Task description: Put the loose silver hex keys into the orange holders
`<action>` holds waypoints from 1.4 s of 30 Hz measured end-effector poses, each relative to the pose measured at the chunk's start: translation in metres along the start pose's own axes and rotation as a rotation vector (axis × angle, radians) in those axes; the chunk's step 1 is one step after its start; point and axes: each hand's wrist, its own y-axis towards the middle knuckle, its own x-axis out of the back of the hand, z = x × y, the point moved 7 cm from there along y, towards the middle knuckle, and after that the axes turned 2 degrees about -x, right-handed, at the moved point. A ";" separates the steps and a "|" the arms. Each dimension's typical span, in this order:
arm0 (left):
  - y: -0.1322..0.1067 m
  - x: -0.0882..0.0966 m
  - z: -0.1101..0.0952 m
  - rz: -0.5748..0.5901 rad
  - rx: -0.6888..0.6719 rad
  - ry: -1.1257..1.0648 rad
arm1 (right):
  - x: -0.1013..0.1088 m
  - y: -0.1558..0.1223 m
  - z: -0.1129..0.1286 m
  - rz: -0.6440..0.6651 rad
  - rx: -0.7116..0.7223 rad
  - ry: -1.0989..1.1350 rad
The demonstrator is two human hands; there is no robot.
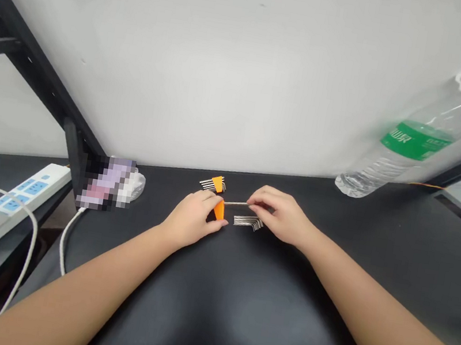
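My left hand (193,219) grips an orange hex key holder (219,210) between thumb and fingers, low over the black table. In my right hand (275,212) the fingertips pinch one end of a thin metal hex key (235,203); its other end meets the holder, though how far it goes in is hidden. Just below it, several loose L-shaped hex keys (248,222) lie side by side, their bent ends close to my right hand. Behind my left hand rests a second orange holder (217,184) filled with several hex keys.
A large clear bottle with a green label (417,141) stands at the back right by the wall. On the left are a white power strip (10,207), a white cable (62,245), a blurred-out item (108,182) and a black metal frame (50,68).
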 end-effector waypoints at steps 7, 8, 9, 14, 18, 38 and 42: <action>0.000 0.002 -0.001 0.009 -0.023 -0.019 | 0.003 -0.001 0.006 -0.015 0.040 -0.023; 0.000 0.001 -0.001 0.014 -0.026 -0.018 | 0.004 -0.001 0.006 -0.022 0.043 -0.026; 0.000 0.001 -0.002 0.017 -0.030 -0.017 | 0.004 -0.001 0.005 -0.029 0.045 -0.027; 0.000 -0.001 -0.006 0.031 -0.074 -0.008 | -0.003 -0.001 0.009 0.009 0.094 -0.026; 0.000 -0.002 -0.005 0.036 -0.082 -0.015 | -0.008 -0.002 0.008 0.020 0.104 -0.051; 0.000 -0.008 -0.004 0.059 -0.065 0.012 | 0.000 -0.008 -0.040 0.368 -0.116 -0.299; -0.001 -0.006 -0.004 0.043 -0.050 0.006 | -0.001 -0.009 -0.040 0.403 -0.153 -0.298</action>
